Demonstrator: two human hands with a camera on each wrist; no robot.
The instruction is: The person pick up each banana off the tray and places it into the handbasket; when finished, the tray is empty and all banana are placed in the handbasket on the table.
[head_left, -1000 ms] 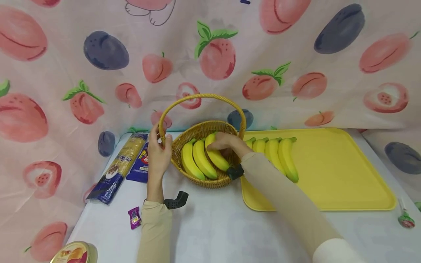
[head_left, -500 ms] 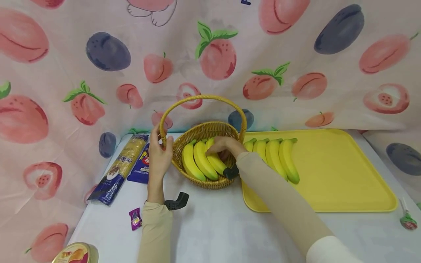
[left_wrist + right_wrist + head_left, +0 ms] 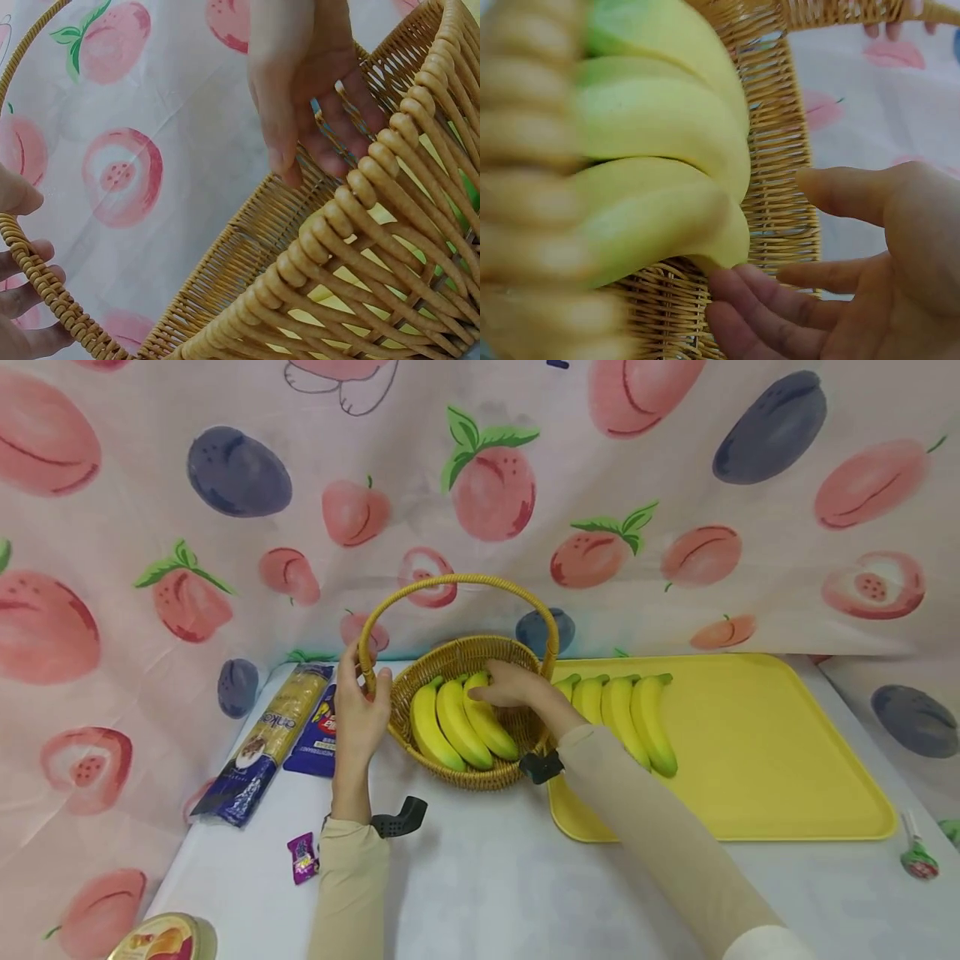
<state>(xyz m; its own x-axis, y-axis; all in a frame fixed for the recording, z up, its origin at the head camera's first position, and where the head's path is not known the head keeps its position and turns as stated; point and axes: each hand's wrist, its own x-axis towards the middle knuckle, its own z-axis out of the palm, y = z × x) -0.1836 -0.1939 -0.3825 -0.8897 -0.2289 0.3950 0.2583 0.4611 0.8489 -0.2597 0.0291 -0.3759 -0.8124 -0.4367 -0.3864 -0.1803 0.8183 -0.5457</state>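
Note:
A wicker basket (image 3: 468, 782) with a tall handle (image 3: 461, 578) stands at the middle of the table. Three yellow bananas (image 3: 459, 735) lie side by side in it, green stems to the back. My left hand (image 3: 362, 714) grips the left side of the handle; the left wrist view shows thumb and fingers (image 3: 22, 300) on either side of it. Inside the basket, my right hand (image 3: 517, 685) is at the rightmost banana (image 3: 491, 731). In the right wrist view its fingers are loosely extended, with fingertips right at the end of that banana (image 3: 652, 225).
A yellow tray (image 3: 765, 752) at right bears several more bananas (image 3: 651, 727) along its left side. Left of the basket lie a pasta pack (image 3: 266, 743) and a blue packet (image 3: 313, 747). A purple candy (image 3: 303, 858), a round tin (image 3: 161, 939) and a lollipop (image 3: 919, 860) lie nearer the edges.
The rightmost banana in the basket, earlier in my right hand, now rests beside the other two. My right hand has loosened from it and shifted slightly right. The left hand stays on the handle.

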